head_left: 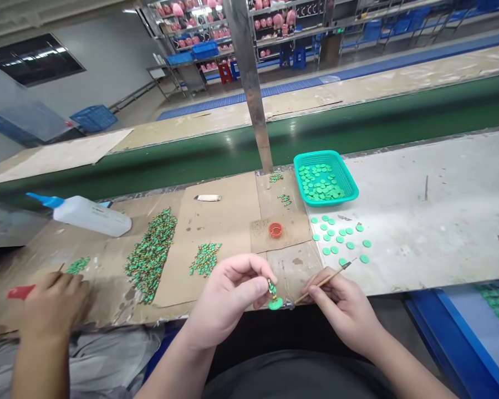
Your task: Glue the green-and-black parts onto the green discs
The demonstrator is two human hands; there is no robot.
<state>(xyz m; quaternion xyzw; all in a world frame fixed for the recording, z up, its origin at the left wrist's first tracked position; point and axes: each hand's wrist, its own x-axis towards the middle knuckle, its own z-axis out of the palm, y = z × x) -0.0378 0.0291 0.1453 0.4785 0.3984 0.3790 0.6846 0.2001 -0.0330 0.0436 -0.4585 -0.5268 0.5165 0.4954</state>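
Between the thumb and fingers of my left hand (235,296) is a small green and yellow figure (273,289), upright, with a round green disc (275,303) at its lower end. To its right, my right hand (343,302) is closed around a thin wooden brush (326,278), whose dark tip points up and to the right. A red cap (275,230) lies on the cardboard beyond my hands. Loose green discs (340,239) are scattered on the pale table at the right, in front of a turquoise basket (351,191) with more discs.
Left of my hands lie a small pile (205,259) and a large pile (152,255) of green pieces. A white bottle (93,215) lies behind a co-worker's hand (56,302) at far left. A metal post (253,88) rises at the table's back edge.
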